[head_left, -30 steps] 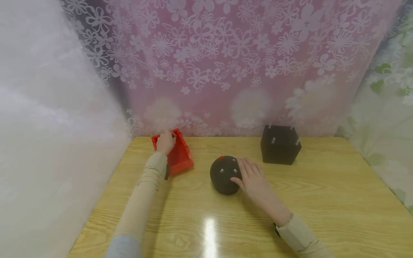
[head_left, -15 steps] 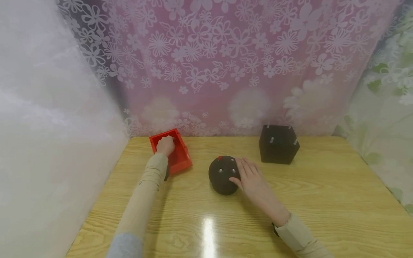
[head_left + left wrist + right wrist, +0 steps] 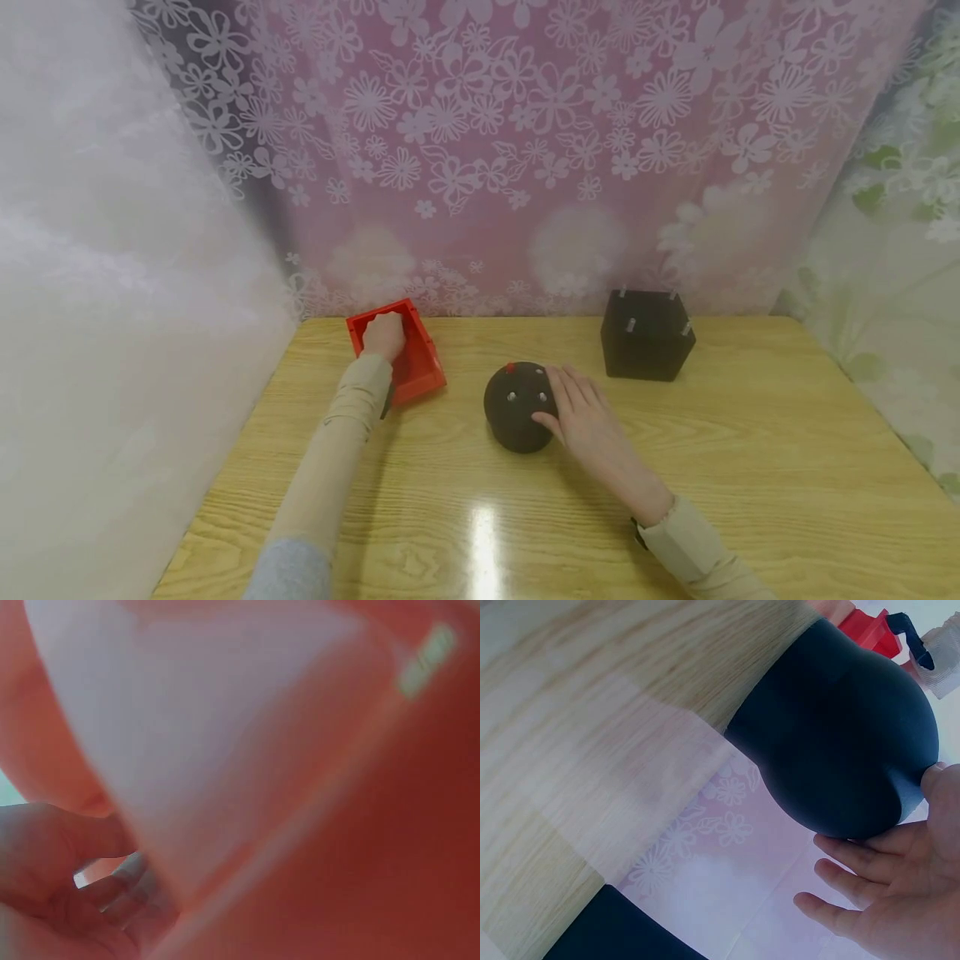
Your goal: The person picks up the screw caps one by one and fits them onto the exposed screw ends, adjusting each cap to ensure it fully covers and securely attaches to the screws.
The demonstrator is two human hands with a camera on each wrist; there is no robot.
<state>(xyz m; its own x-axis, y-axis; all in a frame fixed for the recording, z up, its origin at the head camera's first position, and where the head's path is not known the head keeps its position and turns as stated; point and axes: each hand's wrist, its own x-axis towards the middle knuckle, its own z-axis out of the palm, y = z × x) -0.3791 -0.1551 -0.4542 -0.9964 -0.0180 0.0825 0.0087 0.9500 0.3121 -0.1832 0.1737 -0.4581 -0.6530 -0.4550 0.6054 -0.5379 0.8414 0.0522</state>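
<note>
Your left hand (image 3: 384,336) dips into the red, open-topped plastic bin (image 3: 422,373) by the back edge of the wooden table (image 3: 427,483), fingers curled; you cannot tell whether they grip anything. A strip of wood separates the bin from the black, ball-shaped object (image 3: 516,425). Your right hand (image 3: 598,442) touches its right side, fingers straight and released. Farther right, the black, cube-shaped box (image 3: 645,357) stands near the back edge.

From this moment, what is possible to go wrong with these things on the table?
The right hand lies against the round black object without wrapping around it, so a hard push might slide or tip it. The left hand reaches into the red bin; a knock from inside might shift the bin.
</note>
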